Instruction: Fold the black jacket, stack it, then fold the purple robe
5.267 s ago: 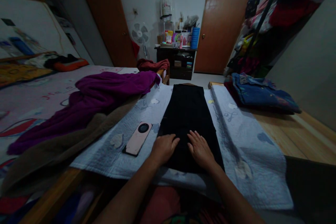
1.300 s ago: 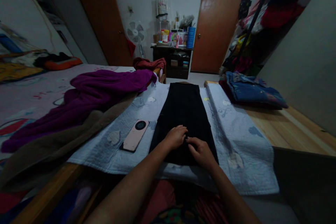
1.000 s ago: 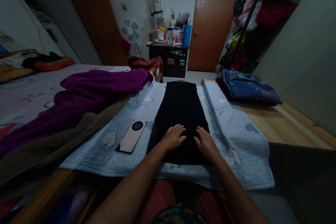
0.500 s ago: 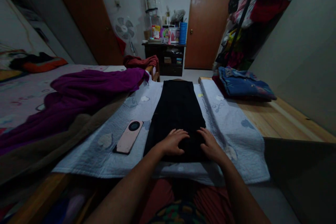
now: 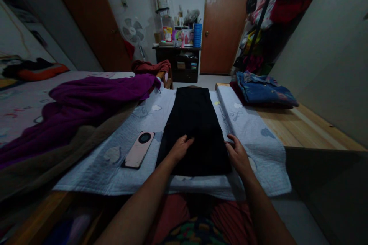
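A black folded garment (image 5: pixel 195 122) lies flat and lengthwise on a pale blue quilted cloth (image 5: pixel 115 178). My left hand (image 5: pixel 180 149) rests on the garment's near left part, thumb out to the right and fingers bent, with the fingertips partly hidden. At the garment's right edge is my right hand (image 5: pixel 237 155), its fingers and thumb apart and nothing seen held between them. A pink phone (image 5: pixel 139 151) with a round black camera ring lies on the cloth, left of the garment.
A purple blanket (image 5: pixel 97 95) is heaped on the bed at left. A folded denim garment (image 5: pixel 264 90) sits on the wooden board (image 5: pixel 313 130) at right. Farther back stand a fan (image 5: pixel 133 30), a dark cabinet (image 5: pixel 178 65) and a brown door (image 5: pixel 224 26).
My left hand has drawn in slightly left, its fingers less spread. My right hand has shifted right, off the garment's top to its edge. The view has turned slightly.
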A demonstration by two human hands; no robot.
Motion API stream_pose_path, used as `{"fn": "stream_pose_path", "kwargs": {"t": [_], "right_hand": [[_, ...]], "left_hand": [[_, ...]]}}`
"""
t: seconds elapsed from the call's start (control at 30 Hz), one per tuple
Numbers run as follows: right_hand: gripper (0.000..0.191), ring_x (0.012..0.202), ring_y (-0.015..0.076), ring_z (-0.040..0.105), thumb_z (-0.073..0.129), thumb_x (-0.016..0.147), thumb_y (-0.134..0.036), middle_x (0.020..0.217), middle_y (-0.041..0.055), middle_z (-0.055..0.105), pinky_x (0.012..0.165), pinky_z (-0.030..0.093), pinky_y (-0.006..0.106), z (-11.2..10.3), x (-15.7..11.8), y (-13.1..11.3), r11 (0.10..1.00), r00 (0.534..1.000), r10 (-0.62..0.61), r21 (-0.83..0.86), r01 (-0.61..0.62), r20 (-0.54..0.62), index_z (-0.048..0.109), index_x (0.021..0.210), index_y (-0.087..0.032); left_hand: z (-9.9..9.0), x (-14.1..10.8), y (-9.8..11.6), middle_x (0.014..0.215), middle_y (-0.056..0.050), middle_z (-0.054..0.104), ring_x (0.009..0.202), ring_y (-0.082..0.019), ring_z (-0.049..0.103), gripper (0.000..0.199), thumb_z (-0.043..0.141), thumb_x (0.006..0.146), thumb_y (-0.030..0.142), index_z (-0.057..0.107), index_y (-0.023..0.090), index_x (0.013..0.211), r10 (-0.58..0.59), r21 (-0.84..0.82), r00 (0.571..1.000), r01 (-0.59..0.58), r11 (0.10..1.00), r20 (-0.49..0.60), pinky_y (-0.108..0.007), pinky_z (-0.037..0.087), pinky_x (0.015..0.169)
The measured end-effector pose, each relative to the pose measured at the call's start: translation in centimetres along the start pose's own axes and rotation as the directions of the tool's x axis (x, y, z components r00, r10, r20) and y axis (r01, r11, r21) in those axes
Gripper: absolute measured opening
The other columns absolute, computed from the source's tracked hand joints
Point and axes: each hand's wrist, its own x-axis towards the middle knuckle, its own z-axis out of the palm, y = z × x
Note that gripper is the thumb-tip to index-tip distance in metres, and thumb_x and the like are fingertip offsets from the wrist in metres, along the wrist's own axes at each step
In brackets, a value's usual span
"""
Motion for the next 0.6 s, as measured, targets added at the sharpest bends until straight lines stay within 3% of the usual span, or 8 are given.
{"fn": "stream_pose_path", "kwargs": {"t": [0.13,0.33,0.6], "right_hand": [[0.034,0.101,0.0232,0.064,0.046,0.082,-0.032,0.107,0.0101,0.069,0.094,0.048,0.040,1.1,-0.6,0.6,0.987,0.993,-0.070,-0.139,0.083,0.095,0.063,0.108,-0.017],[0.029,0.115,0.0242,0.056,0.050,0.080,-0.020,0.120,0.0144,0.062,0.103,0.042,0.040,2.6,-1.3,1.0,0.893,0.941,-0.207,-0.341,0.294,0.268,0.066,0.103,-0.014],[0.030,0.117,0.0255,0.053,0.051,0.082,-0.017,0.125,0.0159,0.057,0.104,0.040,0.040,2.6,-1.6,1.2,0.832,0.922,-0.220,-0.431,0.348,0.320,0.066,0.108,-0.012]], "left_hand": [[-0.7,0.0,0.2,0.081,-0.007,0.073,0.089,-0.025,0.066,0.037,0.074,0.069,0.048,0.070,0.015,0.084,-0.069,-0.176,0.972,0.029,0.984,-0.226,-0.035,0.048,0.086],[-0.8,0.0,0.0,0.072,-0.004,0.071,0.081,-0.023,0.066,0.036,0.079,0.057,0.044,0.068,0.014,0.072,-0.117,-0.311,0.939,0.012,0.950,-0.322,-0.034,0.049,0.081],[-1.4,0.5,-0.9,0.070,-0.003,0.070,0.078,-0.019,0.064,0.030,0.079,0.052,0.039,0.067,0.014,0.065,-0.117,-0.375,0.913,-0.042,0.926,-0.391,-0.031,0.047,0.080]]}}
